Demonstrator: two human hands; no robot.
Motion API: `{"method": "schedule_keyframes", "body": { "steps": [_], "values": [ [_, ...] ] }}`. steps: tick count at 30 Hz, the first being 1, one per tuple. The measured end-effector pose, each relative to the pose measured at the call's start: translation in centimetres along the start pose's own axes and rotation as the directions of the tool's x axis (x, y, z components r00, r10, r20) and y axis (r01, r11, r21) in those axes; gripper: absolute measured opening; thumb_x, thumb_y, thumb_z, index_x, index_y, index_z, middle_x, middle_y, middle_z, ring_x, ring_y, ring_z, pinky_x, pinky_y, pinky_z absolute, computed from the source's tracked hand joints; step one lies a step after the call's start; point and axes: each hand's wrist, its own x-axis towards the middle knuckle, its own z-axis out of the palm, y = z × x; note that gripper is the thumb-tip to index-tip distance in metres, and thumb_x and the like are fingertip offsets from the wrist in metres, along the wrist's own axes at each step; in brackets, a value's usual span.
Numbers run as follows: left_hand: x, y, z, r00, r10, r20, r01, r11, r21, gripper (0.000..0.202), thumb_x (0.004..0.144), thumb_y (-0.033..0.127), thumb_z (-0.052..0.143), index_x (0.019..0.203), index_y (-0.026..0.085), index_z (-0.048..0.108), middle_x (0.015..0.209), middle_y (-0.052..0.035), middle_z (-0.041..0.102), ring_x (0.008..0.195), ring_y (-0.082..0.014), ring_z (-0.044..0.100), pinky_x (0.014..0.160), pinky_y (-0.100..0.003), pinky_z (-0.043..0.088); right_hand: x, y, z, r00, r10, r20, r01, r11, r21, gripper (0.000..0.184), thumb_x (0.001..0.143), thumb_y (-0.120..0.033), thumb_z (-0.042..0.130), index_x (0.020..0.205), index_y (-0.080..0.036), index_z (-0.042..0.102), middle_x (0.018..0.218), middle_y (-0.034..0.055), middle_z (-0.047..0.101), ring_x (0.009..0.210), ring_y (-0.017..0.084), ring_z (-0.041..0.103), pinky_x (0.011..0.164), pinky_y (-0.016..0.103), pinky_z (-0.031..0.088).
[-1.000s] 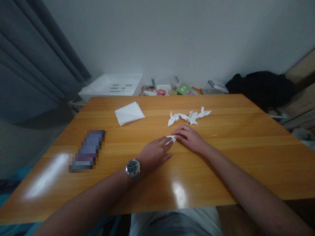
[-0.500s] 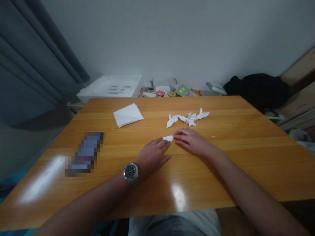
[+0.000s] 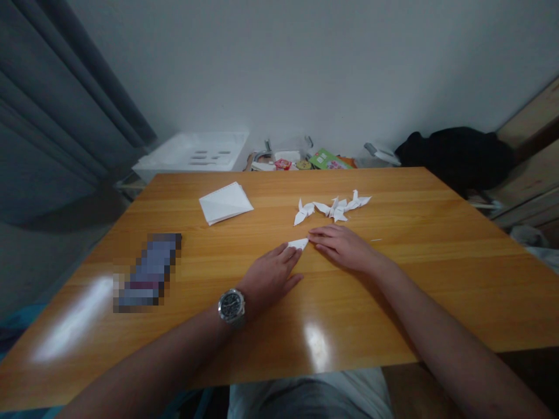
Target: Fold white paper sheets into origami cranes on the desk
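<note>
I am pressing a small folded paper (image 3: 299, 243) flat on the tabletop (image 3: 393, 291), left hand (image 3: 271, 276) and right hand (image 3: 343, 247) fingers together on it. Finished paper cranes (image 3: 332, 208) are lying just behind. I think the next fold needs a sharp crease.

Most of the small folded paper (image 3: 299, 243) at frame centre is covered by the left hand (image 3: 271, 276) and right hand (image 3: 343, 247). An object (image 3: 148, 270) at left is pixelated. Both forearms are cut by the lower edge.
</note>
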Motion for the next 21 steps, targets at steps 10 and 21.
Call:
{"method": "schedule_keyframes", "body": {
  "steps": [10,21],
  "values": [
    [0.0,0.1,0.0,1.0,0.0,0.002,0.0,1.0,0.011,0.054,0.1,0.045,0.046,0.143,0.012,0.045,0.141,-0.012,0.055,0.137,-0.0294,0.045,0.114,-0.04,0.04,0.0,0.1,0.1,0.999,0.046,0.016,-0.045,0.998,-0.032,0.036,0.102,-0.028,0.046,0.135,-0.025,0.061,0.137,0.0103,0.062,0.126,0.027,0.056,0.106,0.052,0.044],
    [-0.1,0.0,0.2,1.0,0.01,0.015,-0.011,0.999,0.037,0.054,0.1,0.045,0.045,0.144,0.014,0.045,0.143,-0.0119,0.053,0.139,-0.0286,0.042,0.115,-0.039,0.038,-1.4,0.0,1.3,0.99,0.086,0.113,-0.079,0.995,-0.061,0.059,0.096,-0.055,0.052,0.15,-0.034,0.042,0.161,0.0066,0.031,0.146,0.034,0.033,0.117,0.057,0.03]
  ]
}}
